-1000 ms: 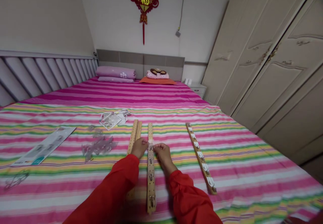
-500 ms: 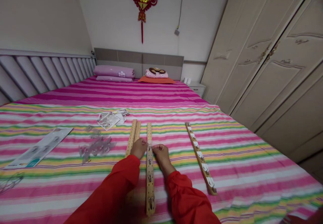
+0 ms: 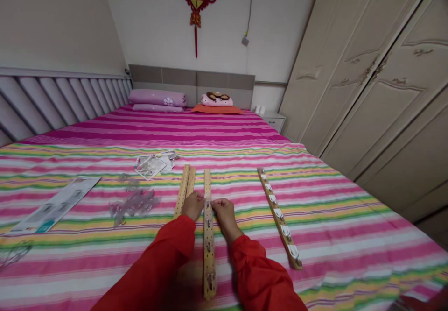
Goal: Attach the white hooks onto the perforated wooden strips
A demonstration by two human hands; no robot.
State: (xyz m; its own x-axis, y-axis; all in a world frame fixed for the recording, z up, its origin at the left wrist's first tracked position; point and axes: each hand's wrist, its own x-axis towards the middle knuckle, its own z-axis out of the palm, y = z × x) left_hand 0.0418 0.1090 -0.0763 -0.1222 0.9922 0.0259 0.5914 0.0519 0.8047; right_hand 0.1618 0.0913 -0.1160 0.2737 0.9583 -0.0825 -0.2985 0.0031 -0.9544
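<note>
A narrow wooden strip (image 3: 209, 266) with rows of small holes lies lengthwise in front of me, bearing several small metal hooks. At its upper part, a metal hook (image 3: 207, 204) sits between my fingertips. My left hand (image 3: 193, 205) pinches at the hook's left side, fingers closed. From the right, my right hand (image 3: 224, 212) reaches it with thumb and forefinger pinched; the exact contact is too small to see. Two more wooden strips (image 3: 183, 187) lie beside my left hand, partly hidden by it and the red sleeve.
Right of my hands, another wooden strip (image 3: 283, 230) carries white-backed hooks. To the left are a pile of clear-backed hooks (image 3: 135, 203), opened packets (image 3: 154, 165), a long hook package (image 3: 58, 206) and a clear wrapper (image 3: 16, 254). All lie on a striped bedspread (image 3: 336, 236).
Both hands stay at the same hook on the strip, with barely any finger movement. The view has shifted very slightly.
</note>
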